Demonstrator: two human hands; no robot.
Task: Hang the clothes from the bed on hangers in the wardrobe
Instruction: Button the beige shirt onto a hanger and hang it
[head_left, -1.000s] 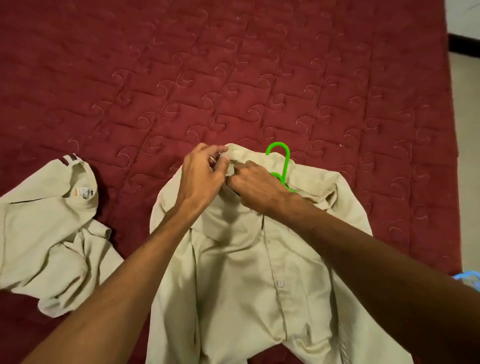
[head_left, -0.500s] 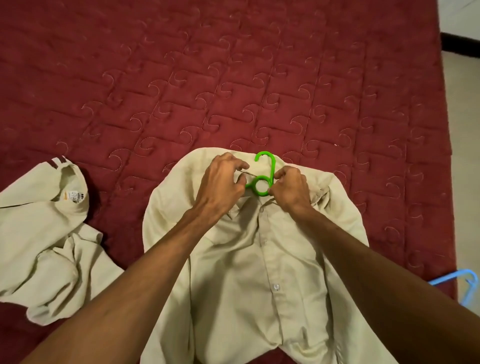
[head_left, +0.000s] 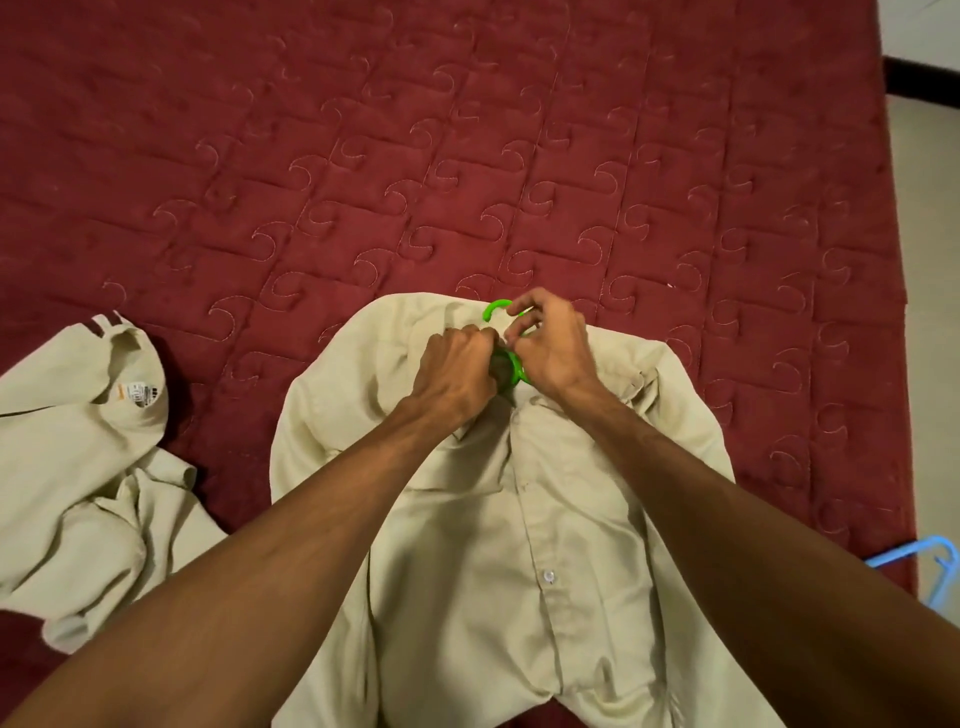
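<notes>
Both grips pinch the collar of the beige shirt (head_left: 519, 519), left hand (head_left: 457, 366) and right hand (head_left: 555, 349) meeting at the neck of the green hanger (head_left: 493, 310) (only its hook and ring show). It lies front-up on the red bed (head_left: 467, 156), a second shirt (head_left: 88, 467) crumpled to its left, a blue hanger (head_left: 930, 552) at the right edge.

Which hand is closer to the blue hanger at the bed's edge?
Right. Both hands hold the shirt at its collar, but the right hand is on the side toward the blue hanger; the left hand lies beyond it.
</notes>
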